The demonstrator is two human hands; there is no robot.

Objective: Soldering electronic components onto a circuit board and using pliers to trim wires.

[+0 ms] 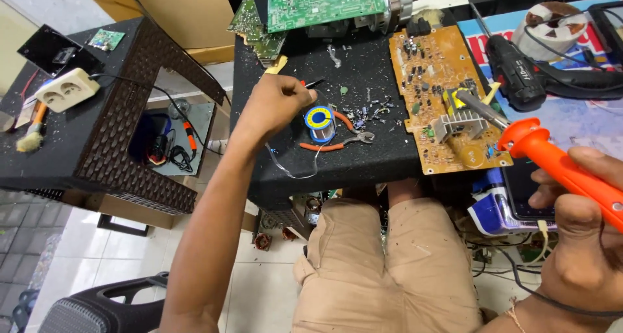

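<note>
The orange-handled soldering iron (558,167) sat clamped in the right hand (584,242), its metal tip resting over the ribbed grey heat sink on the tan circuit board (441,86) lying on the black bench (363,158). The left hand (276,106) reached to the small blue-and-yellow spool of solder wire (320,122), its grip pinched shut, apparently on the wire's end beside orange-handled pliers (337,141). Judging from this, the step was drawing out solder; next would call for bringing wire to the tip at the joint.
</note>
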